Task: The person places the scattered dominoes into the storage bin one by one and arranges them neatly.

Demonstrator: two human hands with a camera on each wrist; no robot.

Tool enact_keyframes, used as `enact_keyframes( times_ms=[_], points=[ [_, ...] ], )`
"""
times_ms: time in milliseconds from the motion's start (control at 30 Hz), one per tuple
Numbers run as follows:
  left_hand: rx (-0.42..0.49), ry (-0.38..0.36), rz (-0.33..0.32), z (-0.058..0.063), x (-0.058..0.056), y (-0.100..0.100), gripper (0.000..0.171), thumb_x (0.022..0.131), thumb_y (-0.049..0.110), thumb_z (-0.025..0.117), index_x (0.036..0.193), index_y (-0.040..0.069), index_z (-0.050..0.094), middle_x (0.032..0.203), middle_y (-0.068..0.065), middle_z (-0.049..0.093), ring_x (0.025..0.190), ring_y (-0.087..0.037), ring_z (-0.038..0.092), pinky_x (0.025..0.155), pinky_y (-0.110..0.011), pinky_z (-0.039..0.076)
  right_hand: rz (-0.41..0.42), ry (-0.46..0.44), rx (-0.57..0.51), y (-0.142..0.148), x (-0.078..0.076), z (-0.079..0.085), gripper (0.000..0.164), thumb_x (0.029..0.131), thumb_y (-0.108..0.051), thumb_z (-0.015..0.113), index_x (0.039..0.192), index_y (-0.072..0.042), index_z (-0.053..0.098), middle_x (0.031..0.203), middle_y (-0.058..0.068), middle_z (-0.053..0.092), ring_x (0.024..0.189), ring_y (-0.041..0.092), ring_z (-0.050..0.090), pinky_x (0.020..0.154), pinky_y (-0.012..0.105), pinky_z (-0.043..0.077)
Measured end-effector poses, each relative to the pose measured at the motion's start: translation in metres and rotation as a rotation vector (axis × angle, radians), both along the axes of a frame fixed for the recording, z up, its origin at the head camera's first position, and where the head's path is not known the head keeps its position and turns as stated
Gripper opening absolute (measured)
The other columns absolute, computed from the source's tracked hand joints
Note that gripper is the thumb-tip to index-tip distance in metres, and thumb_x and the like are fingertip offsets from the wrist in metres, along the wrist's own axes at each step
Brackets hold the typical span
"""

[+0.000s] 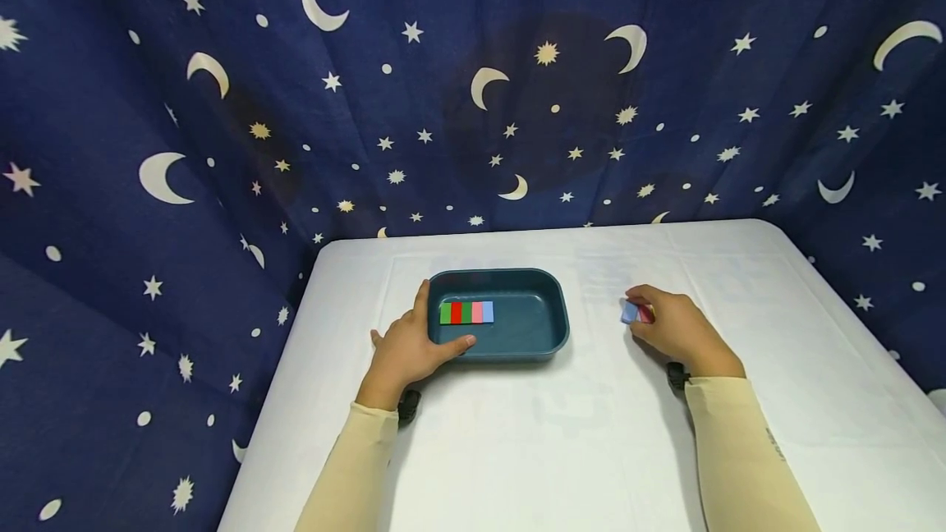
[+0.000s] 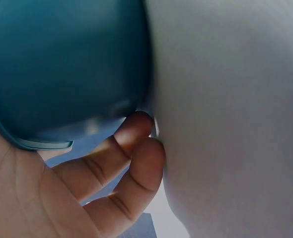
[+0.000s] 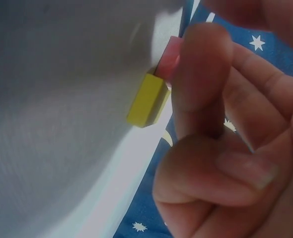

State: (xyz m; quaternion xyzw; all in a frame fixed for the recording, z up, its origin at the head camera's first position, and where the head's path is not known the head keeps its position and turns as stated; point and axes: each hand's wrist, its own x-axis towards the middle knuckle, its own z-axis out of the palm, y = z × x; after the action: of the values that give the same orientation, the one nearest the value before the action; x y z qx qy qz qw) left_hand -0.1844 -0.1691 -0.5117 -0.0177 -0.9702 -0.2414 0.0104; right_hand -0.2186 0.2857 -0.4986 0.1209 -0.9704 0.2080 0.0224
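Observation:
A dark teal rectangular tray (image 1: 526,355) stands on the white table. My left hand (image 1: 405,351) holds its left end, with the thumb over the front rim and the index finger at the back corner. In the left wrist view, bent fingers (image 2: 129,173) lie by the tray's outer wall (image 2: 67,64). Inside the tray is a row of several coloured blocks (image 1: 466,313): greens, red, pink and blue. To the right of the tray, my right hand (image 1: 676,333) pinches small blocks (image 1: 630,312) low over the table. A yellow block (image 3: 147,99) and a pink one (image 3: 169,57) show beside the fingers; the fingers partly hide them.
A white cloth covers the table (image 1: 532,450). Dark blue curtain (image 1: 443,105) with moons and stars hangs behind the table and along its sides. Each wrist wears a small black device, such as the one at the right wrist (image 1: 677,376).

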Motion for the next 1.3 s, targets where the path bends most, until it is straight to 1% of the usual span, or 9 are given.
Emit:
enact_keyframes(
  times_ms=[200,367,500,733,800,867,967,1033,1300],
  points=[
    [0.007,-0.001,0.005,0.0,0.002,-0.004,0.134,0.071,0.097,0.061,0.172,0.029,0.005,0.145,-0.014,0.063,0.126,-0.038,0.064,0.101,-0.092,0.016,0.006,-0.001,-0.001,-0.006,-0.002,0.004,0.054,0.089,-0.016,0.078,0.139,-0.004,0.063,0.106,0.018,0.072,0.089,0.033,0.062,0.088,0.061,0.052],
    [0.012,-0.003,0.003,0.002,0.003,-0.004,0.137,0.068,0.103,0.054,0.172,0.029,0.005,0.148,-0.014,0.061,0.127,-0.038,0.063,0.101,-0.092,0.016,0.0,-0.003,0.003,-0.01,-0.002,0.008,0.054,0.089,-0.015,0.075,0.14,-0.003,0.061,0.098,0.015,0.067,0.086,0.032,0.058,0.083,0.057,0.051],
    [0.004,0.002,0.001,0.004,0.002,-0.003,0.139,0.065,0.106,0.049,0.172,0.03,0.004,0.149,-0.013,0.06,0.126,-0.037,0.064,0.102,-0.092,0.016,-0.008,0.007,0.015,-0.013,-0.002,0.008,0.053,0.09,-0.013,0.072,0.14,-0.002,0.061,0.099,0.015,0.066,0.087,0.032,0.057,0.084,0.056,0.05],
    [-0.002,-0.006,0.0,0.002,0.001,0.0,0.139,0.064,0.107,0.047,0.172,0.031,0.002,0.149,-0.013,0.06,0.126,-0.037,0.064,0.102,-0.092,0.015,-0.01,0.01,0.057,-0.017,-0.006,0.009,0.055,0.085,-0.013,0.071,0.138,0.001,0.062,0.087,0.008,0.063,0.08,0.027,0.057,0.076,0.05,0.048],
    [-0.002,-0.001,0.001,0.002,0.001,-0.001,0.139,0.064,0.107,0.047,0.172,0.031,0.003,0.15,-0.012,0.06,0.126,-0.037,0.064,0.102,-0.092,0.015,-0.01,-0.012,0.065,-0.019,-0.01,0.012,0.056,0.085,-0.014,0.073,0.139,0.0,0.061,0.092,0.01,0.067,0.083,0.028,0.06,0.077,0.052,0.05],
    [-0.005,0.006,0.0,0.002,0.001,-0.001,0.139,0.064,0.107,0.047,0.172,0.031,0.003,0.151,-0.012,0.059,0.126,-0.037,0.064,0.102,-0.092,0.016,-0.018,-0.044,0.069,-0.024,-0.015,0.016,0.058,0.087,-0.017,0.074,0.141,-0.001,0.059,0.103,0.015,0.072,0.091,0.033,0.066,0.082,0.058,0.053],
    [-0.014,0.019,-0.001,0.003,0.001,-0.002,0.139,0.064,0.108,0.046,0.172,0.03,0.005,0.152,-0.011,0.058,0.125,-0.037,0.064,0.102,-0.091,0.017,-0.007,-0.066,0.062,-0.037,-0.021,0.025,0.059,0.09,-0.021,0.074,0.145,-0.005,0.057,0.119,0.021,0.072,0.105,0.04,0.068,0.089,0.063,0.052],
    [-0.019,0.02,-0.001,0.003,0.0,-0.002,0.139,0.064,0.108,0.046,0.172,0.031,0.004,0.153,-0.01,0.057,0.126,-0.037,0.064,0.102,-0.092,0.017,0.014,-0.046,0.049,-0.049,-0.025,0.032,0.059,0.091,-0.023,0.074,0.145,-0.007,0.057,0.123,0.021,0.072,0.109,0.041,0.068,0.09,0.063,0.052],
    [-0.009,0.003,0.005,0.003,0.001,-0.004,0.138,0.065,0.106,0.049,0.172,0.031,0.004,0.15,-0.01,0.06,0.125,-0.035,0.065,0.102,-0.091,0.017,0.135,0.136,-0.017,-0.102,-0.038,0.061,0.051,0.089,-0.02,0.072,0.139,-0.01,0.064,0.117,0.014,0.076,0.102,0.035,0.069,0.084,0.056,0.054]
  ],
)
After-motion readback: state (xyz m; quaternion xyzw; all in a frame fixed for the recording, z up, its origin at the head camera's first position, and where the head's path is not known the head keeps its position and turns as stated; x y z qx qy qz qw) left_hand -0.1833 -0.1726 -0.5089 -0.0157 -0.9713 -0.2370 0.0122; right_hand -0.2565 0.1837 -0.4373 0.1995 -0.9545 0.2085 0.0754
